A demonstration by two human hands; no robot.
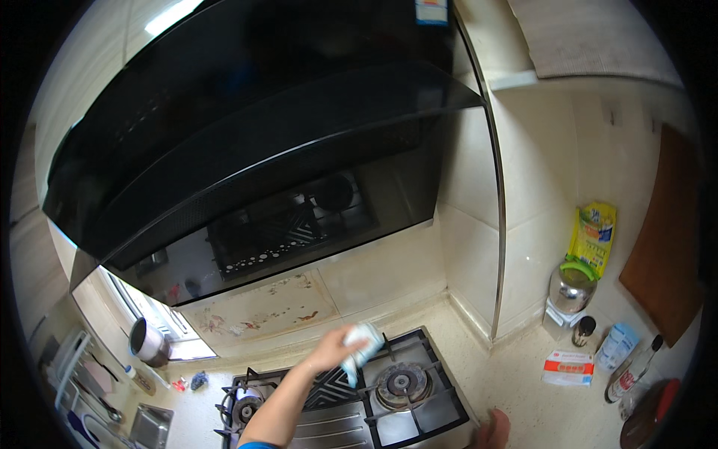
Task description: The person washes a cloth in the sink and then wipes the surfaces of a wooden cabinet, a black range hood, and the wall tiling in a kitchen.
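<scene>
My left hand (332, 351) grips a crumpled white and light-blue cloth (364, 345) over the back of the gas stove. It is above the black slotted middle panel (332, 388), near the right burner (401, 383). The forearm reaches across the steel stovetop (331, 429) from the bottom edge. My right hand (495, 429) is only partly in view at the bottom, by the worktop just right of the stove; most of it is cut off. Left of my forearm is the other burner (247, 411) with its black pan support.
A black range hood (269, 140) hangs low above the stove. Along the right wall stand a steel pot (572, 289), a red and white box (567, 368), a glass bottle (628, 379) and a blue packet (617, 345). A sink (151, 427) and a dark pot (148, 342) are left.
</scene>
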